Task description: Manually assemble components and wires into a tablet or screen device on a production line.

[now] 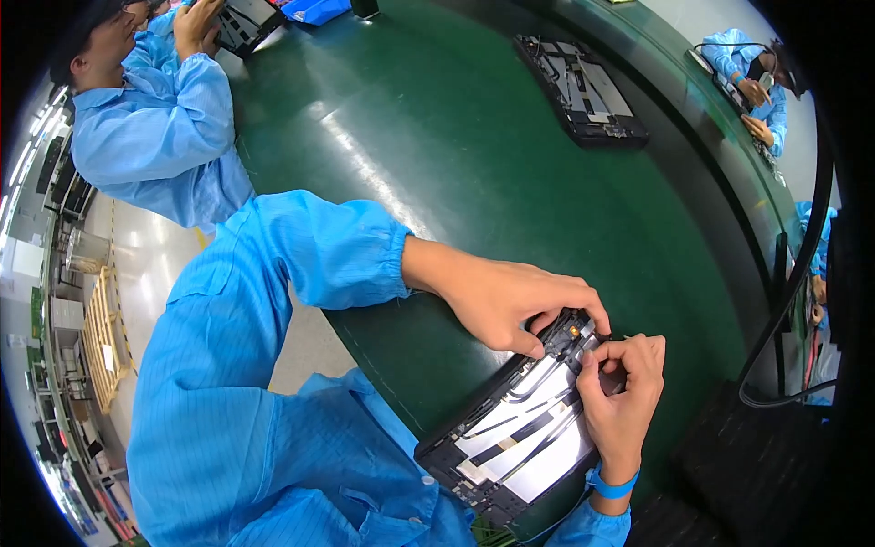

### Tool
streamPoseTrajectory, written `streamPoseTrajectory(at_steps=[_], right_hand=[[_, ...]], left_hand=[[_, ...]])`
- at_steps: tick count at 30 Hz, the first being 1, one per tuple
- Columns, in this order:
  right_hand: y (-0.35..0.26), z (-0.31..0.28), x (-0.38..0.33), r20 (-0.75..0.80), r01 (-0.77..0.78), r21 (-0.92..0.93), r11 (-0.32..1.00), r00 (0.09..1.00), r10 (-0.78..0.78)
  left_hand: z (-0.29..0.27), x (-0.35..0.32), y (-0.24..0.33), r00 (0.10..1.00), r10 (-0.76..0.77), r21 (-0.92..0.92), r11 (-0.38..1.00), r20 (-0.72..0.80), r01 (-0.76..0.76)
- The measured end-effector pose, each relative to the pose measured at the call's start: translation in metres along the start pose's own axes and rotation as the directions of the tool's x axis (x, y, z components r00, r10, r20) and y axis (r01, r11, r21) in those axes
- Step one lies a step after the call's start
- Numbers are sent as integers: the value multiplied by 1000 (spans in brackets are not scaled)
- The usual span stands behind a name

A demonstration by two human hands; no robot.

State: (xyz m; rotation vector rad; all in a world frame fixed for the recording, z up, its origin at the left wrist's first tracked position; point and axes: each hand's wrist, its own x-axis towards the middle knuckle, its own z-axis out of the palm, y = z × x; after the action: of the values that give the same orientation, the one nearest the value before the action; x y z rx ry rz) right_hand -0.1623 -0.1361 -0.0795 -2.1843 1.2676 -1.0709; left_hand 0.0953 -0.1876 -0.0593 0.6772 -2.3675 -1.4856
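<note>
An opened tablet-like device (538, 428) lies tilted on the bench edge close to my body, its inside facing up. Silvery plates, dark cables and small black parts show in it. My left hand (510, 296) curls over its far end, thumb on one side and fingers on the other, gripping it. Along the right edge near that same end, my right hand (629, 387) is closed in a pinch. Whatever its fingertips hold is hidden. A blue wrist strap (609, 485) with a thin cord is on my right wrist.
A second opened device (583, 91) lies farther off on the green bench (437, 128). At upper left a co-worker in blue (155, 128) holds another device (241, 23), near a blue tray (314, 9). A black cable (779, 342) loops at right; more people work beyond.
</note>
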Motion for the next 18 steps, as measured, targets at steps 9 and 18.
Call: streamPoseTrajectory(at_steps=[9, 18], right_hand=[[4, -9, -3, 45, -1, 23, 1000, 999, -1], [7, -23, -12, 162, -50, 71, 996, 986, 38]], left_hand=[[11, 5, 11, 999, -16, 41, 999, -37, 17], [34, 13, 5, 986, 90, 131, 989, -142, -72]])
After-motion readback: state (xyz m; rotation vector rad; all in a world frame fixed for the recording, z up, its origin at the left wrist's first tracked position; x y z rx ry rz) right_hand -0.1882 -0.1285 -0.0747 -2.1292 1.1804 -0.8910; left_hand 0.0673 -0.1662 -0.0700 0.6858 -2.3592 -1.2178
